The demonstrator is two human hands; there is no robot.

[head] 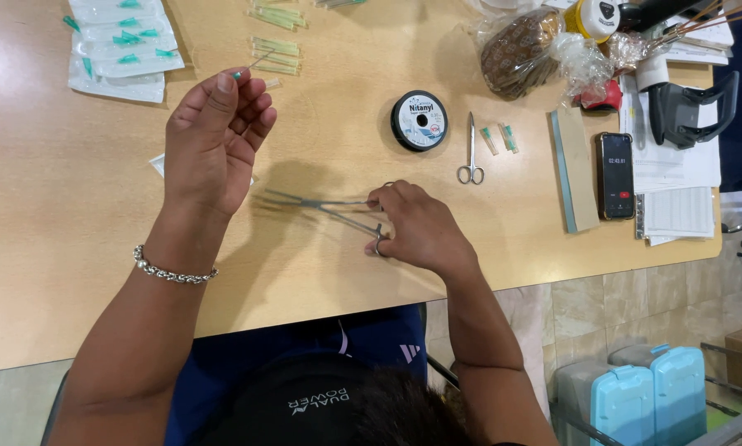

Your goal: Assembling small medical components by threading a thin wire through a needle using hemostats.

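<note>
My left hand point(214, 140), with a bracelet at the wrist, is raised over the wooden table point(57, 248) and pinches a thin needle with a small green hub point(239, 74) between thumb and fingertips. My right hand point(416, 231) rests on the table with its fingers in the rings of a metal needle holder point(321, 206). The tool's jaws are spread apart and point left, toward the spot below my left hand. The jaws hold nothing.
A black thread spool point(419, 120), small scissors point(471, 153) and two capped needles point(499, 139) lie beyond my right hand. Needle packets point(123, 45) and clear caps point(276, 54) sit at the far left. A grey block point(575, 169), phone point(615, 175) and papers point(678, 211) lie on the right.
</note>
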